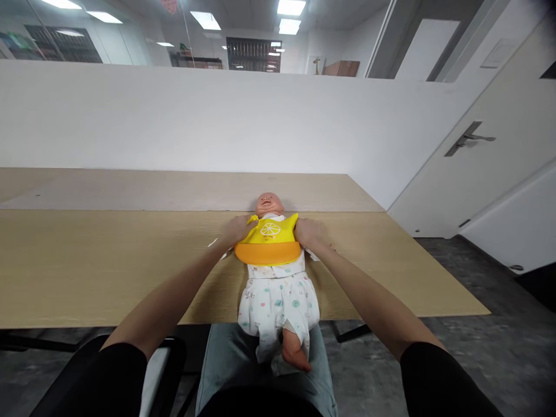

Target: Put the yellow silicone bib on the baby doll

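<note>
The left hand sits curled at the upper left edge of a yellow silicone bib, reaching its narrow strap; whether it pinches the strap, the view does not settle. The right hand lies on the opposite edge of the bib, and whether it grips or only presses cannot be told. The two hands are well apart, one on each side of a baby doll, which lies face up with the bib across its chest. The bib's orange catch pocket sits just below both hands.

The doll's legs, in a patterned white romper, extend past the near edge of the counter, and a bare foot hangs above the person's grey-blue jeans. With that weight overhanging, a tug toward the body could slide the doll off the edge. Beyond the doll's head, a paler board lies on the counter; to the doll's right stands a door with a lever handle.
</note>
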